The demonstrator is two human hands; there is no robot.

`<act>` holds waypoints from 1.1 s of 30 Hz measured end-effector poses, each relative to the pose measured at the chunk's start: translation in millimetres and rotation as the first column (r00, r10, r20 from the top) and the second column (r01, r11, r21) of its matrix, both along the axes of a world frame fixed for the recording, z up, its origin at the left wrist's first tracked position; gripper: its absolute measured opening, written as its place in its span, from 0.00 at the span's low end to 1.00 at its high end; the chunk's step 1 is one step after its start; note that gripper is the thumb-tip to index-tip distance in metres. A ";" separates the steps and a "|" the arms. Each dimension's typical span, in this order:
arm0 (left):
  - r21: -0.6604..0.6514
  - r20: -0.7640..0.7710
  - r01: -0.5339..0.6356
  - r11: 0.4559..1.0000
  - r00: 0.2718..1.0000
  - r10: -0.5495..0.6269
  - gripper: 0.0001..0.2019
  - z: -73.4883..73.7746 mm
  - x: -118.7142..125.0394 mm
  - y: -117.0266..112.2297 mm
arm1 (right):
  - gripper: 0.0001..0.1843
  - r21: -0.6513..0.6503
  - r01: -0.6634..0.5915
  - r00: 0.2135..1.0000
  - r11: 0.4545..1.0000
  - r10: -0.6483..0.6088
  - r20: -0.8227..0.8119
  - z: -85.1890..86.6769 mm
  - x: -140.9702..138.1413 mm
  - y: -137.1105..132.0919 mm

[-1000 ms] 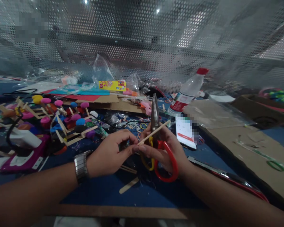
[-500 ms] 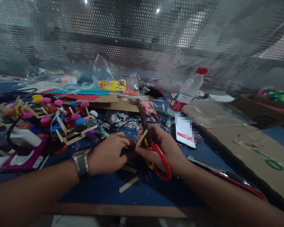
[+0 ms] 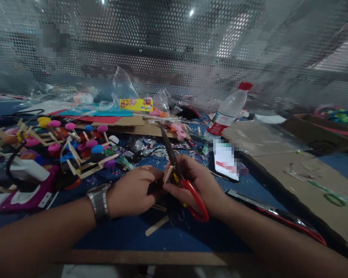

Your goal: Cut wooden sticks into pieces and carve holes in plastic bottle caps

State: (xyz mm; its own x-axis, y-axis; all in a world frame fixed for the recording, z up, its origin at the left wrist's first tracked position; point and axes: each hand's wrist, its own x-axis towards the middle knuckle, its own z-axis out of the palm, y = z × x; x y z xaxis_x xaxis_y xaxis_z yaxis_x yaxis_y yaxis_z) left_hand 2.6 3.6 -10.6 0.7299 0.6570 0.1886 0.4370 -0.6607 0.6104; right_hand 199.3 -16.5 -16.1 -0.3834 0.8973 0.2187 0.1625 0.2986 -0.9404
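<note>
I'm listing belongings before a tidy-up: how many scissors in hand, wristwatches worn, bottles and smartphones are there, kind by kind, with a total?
Scissors in the right hand: 1
Steel-banded wristwatch: 1
Red-capped plastic bottle: 1
Smartphone: 1
Total: 4

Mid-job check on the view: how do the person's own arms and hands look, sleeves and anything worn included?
Both hands, left hand and right hand, are ungloved, and no sleeve shows on either forearm. The left wrist wears a silver-grey watch with a segmented, metal-looking band; its dial is too dim to read. Nothing is visible on the right wrist.
</note>
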 end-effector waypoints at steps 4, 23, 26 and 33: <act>-0.022 -0.039 -0.002 1.000 0.999 0.002 0.07 1.9 1.2 -0.1 | 0.16 0.001 0.024 1.000 1.000 -0.024 0.019 -1.4 -0.5 0.1; -0.054 -0.082 -0.019 0.998 0.996 0.015 0.07 1.0 -0.9 1.2 | 0.19 0.040 0.078 0.989 0.996 -0.082 0.123 6.8 -1.8 -3.1; -0.032 -0.042 0.000 0.999 0.999 -0.001 0.06 0.2 -1.5 2.3 | 0.20 0.038 0.080 0.990 0.996 -0.084 0.115 5.8 -1.7 -3.3; -0.062 0.002 0.014 0.998 1.000 -0.014 0.07 3.2 0.1 5.4 | 0.20 0.052 0.084 0.992 0.995 -0.088 0.090 0.7 -2.5 -1.8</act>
State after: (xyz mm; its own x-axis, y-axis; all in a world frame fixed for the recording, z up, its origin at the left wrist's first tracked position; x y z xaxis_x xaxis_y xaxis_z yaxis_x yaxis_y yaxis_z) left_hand 2.7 9.0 -7.4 0.7389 0.6572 0.1486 0.4270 -0.6273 0.6513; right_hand 196.9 -18.3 -15.4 -0.3258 0.9171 0.2298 0.2750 0.3245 -0.9050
